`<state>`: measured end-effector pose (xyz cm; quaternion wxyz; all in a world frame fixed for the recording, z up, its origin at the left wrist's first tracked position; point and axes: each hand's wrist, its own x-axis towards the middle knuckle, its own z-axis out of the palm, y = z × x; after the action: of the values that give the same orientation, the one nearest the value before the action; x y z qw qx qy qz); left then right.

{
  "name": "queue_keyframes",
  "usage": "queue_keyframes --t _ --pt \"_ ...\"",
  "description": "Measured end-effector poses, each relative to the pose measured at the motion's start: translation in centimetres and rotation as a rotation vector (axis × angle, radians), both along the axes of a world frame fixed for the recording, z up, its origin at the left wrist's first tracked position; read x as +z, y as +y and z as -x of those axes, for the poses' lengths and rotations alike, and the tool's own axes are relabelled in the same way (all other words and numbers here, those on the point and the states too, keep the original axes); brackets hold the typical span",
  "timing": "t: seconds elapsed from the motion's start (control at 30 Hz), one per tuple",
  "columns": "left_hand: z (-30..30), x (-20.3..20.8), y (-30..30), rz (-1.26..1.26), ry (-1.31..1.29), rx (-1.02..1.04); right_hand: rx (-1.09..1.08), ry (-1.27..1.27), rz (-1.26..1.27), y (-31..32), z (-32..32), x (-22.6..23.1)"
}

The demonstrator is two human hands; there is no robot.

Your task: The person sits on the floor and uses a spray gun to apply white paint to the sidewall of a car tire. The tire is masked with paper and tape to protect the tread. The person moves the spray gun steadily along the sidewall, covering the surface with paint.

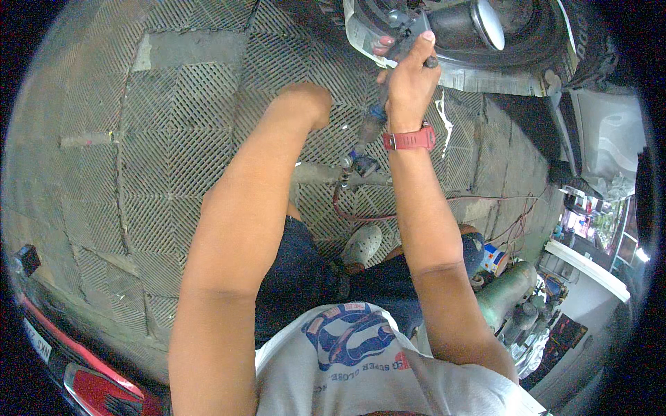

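My right hand (409, 87), with a red watch (411, 139) on its wrist, is wrapped round a spray gun (415, 33) at the top of the view. A dark cylindrical cup (454, 31) with a shiny silver lid sits at the gun's right side. Below the grip hang a blue fitting (377, 111) and a small dark valve piece (362, 163), joined to a red hose (368, 219). To the left, over the floor, my left hand (305, 102) is curled into a fist. Nothing shows in it, though its fingertips are hidden.
Paper sheeting (492, 82) edges a dark tyre (596, 48) beyond the gun. A silver vehicle panel (610, 132) stands at right. Behind my right elbow are a green tank (510, 291) and a paint can (493, 258). A red vehicle (90, 367) is at lower left, over patterned floor matting (187, 132).
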<state>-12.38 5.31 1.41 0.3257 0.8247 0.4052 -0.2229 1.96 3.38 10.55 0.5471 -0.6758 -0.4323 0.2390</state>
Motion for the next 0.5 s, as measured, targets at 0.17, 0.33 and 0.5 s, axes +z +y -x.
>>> queue_keyframes --t 0.17,0.33,0.5 --pt "-0.5 -0.8 0.2 0.024 0.034 0.016 0.099 0.084 -0.179 1.1 0.3 1.1" --pt "-0.3 -0.9 0.2 0.027 -0.003 0.030 0.072 0.223 -0.359 1.8 0.7 3.5" --pt "-0.3 -1.1 0.3 0.025 0.012 0.053 0.133 0.172 -0.309 2.1 0.7 4.3"
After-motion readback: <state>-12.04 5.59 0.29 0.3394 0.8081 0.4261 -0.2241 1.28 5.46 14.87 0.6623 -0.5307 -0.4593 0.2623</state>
